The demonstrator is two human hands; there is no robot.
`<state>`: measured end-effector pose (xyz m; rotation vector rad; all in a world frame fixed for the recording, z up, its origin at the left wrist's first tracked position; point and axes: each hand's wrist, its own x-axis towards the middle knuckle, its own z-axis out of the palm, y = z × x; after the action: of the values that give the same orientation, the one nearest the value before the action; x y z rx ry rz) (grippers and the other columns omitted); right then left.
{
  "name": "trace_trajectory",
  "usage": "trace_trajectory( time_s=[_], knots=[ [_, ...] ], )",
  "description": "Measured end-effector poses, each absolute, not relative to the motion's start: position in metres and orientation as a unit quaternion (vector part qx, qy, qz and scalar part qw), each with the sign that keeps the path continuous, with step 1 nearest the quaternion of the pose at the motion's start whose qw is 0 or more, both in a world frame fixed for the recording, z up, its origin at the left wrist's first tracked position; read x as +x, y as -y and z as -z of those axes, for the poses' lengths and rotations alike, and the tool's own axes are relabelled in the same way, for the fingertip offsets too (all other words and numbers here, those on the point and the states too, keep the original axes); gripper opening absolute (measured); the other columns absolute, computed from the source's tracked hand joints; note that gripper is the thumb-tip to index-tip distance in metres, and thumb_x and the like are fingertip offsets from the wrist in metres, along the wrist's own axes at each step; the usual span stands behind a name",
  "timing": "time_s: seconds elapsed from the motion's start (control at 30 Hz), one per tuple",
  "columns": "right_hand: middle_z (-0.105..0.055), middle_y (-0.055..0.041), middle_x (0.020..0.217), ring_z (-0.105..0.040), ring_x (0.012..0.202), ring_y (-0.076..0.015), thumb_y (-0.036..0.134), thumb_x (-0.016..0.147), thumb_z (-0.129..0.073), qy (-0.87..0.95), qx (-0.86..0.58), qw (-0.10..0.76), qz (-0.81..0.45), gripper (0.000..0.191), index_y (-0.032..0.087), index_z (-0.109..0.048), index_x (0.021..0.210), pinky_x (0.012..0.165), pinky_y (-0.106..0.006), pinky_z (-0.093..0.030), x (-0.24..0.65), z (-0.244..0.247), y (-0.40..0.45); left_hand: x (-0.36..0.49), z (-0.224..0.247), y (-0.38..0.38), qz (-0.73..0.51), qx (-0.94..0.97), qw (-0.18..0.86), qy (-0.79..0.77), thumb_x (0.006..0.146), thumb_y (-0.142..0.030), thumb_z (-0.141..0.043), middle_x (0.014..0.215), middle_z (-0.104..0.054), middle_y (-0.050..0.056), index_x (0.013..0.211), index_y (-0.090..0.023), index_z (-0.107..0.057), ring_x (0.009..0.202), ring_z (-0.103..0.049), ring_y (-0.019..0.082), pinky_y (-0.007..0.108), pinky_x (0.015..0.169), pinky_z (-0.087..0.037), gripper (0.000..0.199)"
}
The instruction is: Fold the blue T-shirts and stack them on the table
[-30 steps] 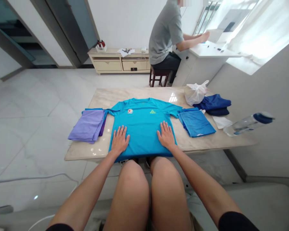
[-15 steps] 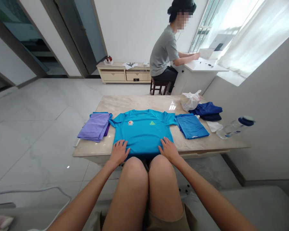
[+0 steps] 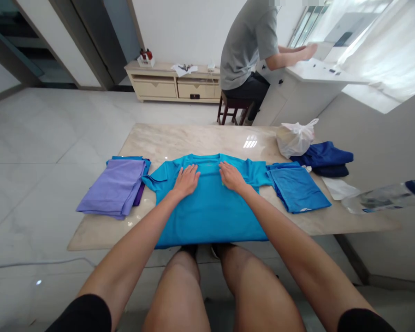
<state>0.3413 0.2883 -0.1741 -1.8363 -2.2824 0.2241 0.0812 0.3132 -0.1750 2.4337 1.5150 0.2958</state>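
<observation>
left hand (image 3: 187,180) and right hand (image 3: 231,176) were both flattened out — gripping nothing, just palms-down on the blue tee (image 3: 210,214) near its collar (image 3: 205,159)

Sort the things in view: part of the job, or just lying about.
Job in hand:
turquoise shirt, under left hand and right hand
probably folded lilac pile, folded blue pile

Lying about:
white plastic bag
water bottle
white paper
dark blue cloth, perhaps
</observation>
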Motion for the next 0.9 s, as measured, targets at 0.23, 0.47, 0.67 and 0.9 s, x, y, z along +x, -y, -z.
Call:
trace_trajectory(
  time_s=[0.23,0.47,0.67,0.9],
  knots=[
    [-0.014,-0.0137,0.188,-0.009,0.174,-0.0352,0.051,0.117,-0.024,0.725,-0.677,0.116,-0.050,0.074,0.011,-0.023,0.180,0.139,-0.063,-0.008,0.362,0.209,-0.335,0.085,0.189,-0.372,-0.129,0.837,0.098,-0.523,0.114,-0.047,-0.029,0.187,-0.023,0.013,0.178,-0.013,-0.029,0.174,-0.017,0.030,0.056,0.141,-0.002,0.073],
    [-0.020,-0.0201,0.185,-0.011,0.174,-0.0355,0.051,0.117,-0.024,0.729,-0.661,0.178,-0.002,0.076,0.005,-0.027,0.178,0.139,-0.062,-0.006,0.310,0.171,-0.258,0.083,0.154,-0.273,-0.137,0.852,0.050,-0.502,0.115,-0.043,-0.028,0.187,-0.020,0.014,0.178,-0.013,-0.029,0.175,-0.014,0.030,0.058,0.142,-0.001,0.070],
    [-0.023,-0.0171,0.184,-0.021,0.172,-0.0339,0.047,0.117,-0.027,0.695,-0.707,0.135,-0.006,0.071,0.007,-0.035,0.176,0.139,-0.056,-0.019,0.320,0.180,-0.121,0.018,0.172,-0.172,-0.142,0.837,0.046,-0.526,0.115,-0.044,-0.026,0.181,-0.036,0.015,0.173,-0.012,-0.040,0.171,-0.030,0.031,0.059,0.141,-0.019,0.068],
    [-0.024,-0.0171,0.183,-0.023,0.172,-0.0351,0.047,0.117,-0.028,0.686,-0.720,0.094,-0.045,0.072,0.006,-0.035,0.176,0.138,-0.056,-0.023,0.336,0.196,-0.080,-0.009,0.175,-0.155,-0.094,0.844,0.048,-0.526,0.112,-0.042,-0.026,0.179,-0.040,0.014,0.171,-0.011,-0.045,0.169,-0.035,0.032,0.057,0.139,-0.025,0.069]
  ],
)
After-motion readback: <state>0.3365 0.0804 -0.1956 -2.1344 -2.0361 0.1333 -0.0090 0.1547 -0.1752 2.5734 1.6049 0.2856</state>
